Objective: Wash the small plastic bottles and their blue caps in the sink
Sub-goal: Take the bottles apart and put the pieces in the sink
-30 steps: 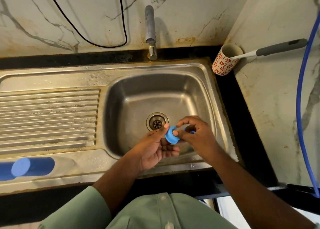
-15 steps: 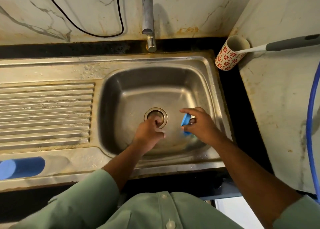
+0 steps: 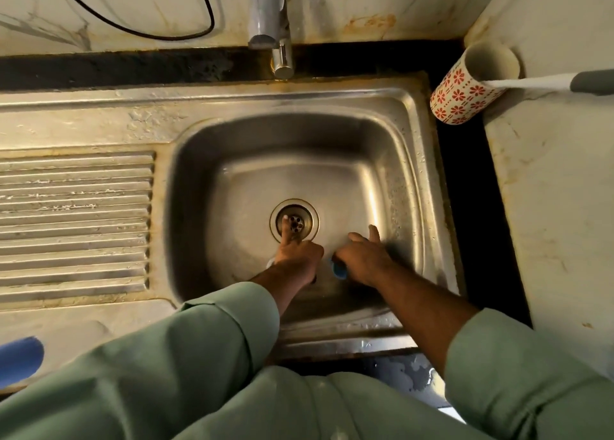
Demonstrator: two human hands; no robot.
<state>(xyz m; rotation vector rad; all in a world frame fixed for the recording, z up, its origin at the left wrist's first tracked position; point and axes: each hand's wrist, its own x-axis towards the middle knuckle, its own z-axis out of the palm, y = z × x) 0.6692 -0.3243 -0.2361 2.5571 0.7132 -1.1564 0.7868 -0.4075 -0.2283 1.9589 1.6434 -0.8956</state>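
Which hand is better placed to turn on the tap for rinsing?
Probably the left hand: it lies nearer below the tap, one finger on the drain. The right hand is over a blue cap.

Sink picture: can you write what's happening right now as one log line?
left hand: finger at drain | right hand: over blue cap, grip unclear | tap: no water seen

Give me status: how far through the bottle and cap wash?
Early. Done: nothing visibly finished; no water runs from the tap, and the basin holds no washed items. In hand: the right hand is over a blue cap at the basin floor; the left hand points a finger at the drain. Left: rinsing; a blue object waits on the drainboard.
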